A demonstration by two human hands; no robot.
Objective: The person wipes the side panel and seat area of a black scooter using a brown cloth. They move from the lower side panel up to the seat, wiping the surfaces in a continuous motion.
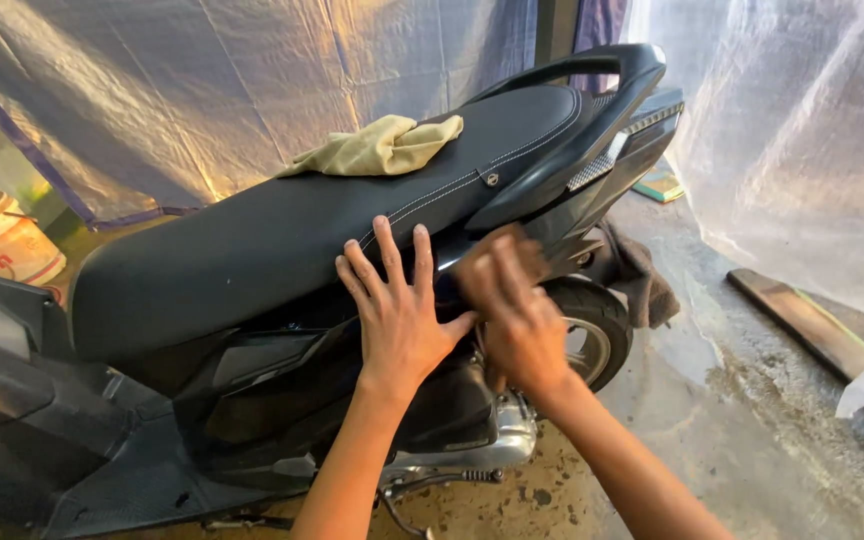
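A black scooter (pixel 282 330) stands side-on across the view on a wet concrete floor (pixel 752 420), its tail toward the right. Translucent plastic sheeting (pixel 152 90) hangs behind it and along the right side. The long black seat (pixel 282 240) runs from the left up to the rear grab rail (pixel 612 65), with pale stitching along its edge. A crumpled yellow-green cloth (pixel 382 147) lies on top of the seat toward the back. Below the tail sits the rear wheel (pixel 592 335), with a dark rag (pixel 642 275) draped just behind it. A wooden plank (pixel 802 320) lies on the floor to the right, and a pale bucket (pixel 2 240) stands at the far left behind the scooter.

The left hand (pixel 399 305) lies flat, fingers spread wide, pressed against the side panel (pixel 282 360) just under the seat edge, gripping nothing. The right hand (pixel 512 310) is just beside it, against the same bodywork above the wheel; it is blurred, so whether it is clenched or holds anything cannot be told. A chrome engine cover (pixel 512 440) shows below the wrists.
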